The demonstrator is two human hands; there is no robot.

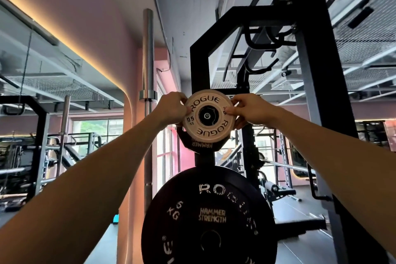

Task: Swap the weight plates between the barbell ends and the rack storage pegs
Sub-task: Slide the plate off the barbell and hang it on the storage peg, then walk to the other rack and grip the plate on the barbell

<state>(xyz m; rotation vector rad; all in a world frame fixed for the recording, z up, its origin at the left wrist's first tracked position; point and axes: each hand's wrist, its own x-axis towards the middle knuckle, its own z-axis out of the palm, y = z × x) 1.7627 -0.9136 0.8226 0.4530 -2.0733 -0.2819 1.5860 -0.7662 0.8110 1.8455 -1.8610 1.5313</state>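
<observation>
A small white Rogue plate (207,133) marked 0.5 kg sits on an upper storage peg (206,116) of the black rack (200,66). My left hand (171,108) grips its left rim and my right hand (249,110) grips its right rim, thumbs on the face. Behind it hangs a dark Hammer Strength plate (198,146), mostly hidden. Below, a large black Rogue plate (205,218) marked 5 kg hangs on a lower peg.
A silver barbell (148,83) stands upright just left of the rack. The rack's grey right upright (315,126) rises close on the right. Other racks and benches fill the gym on both sides. A pink wall lies behind.
</observation>
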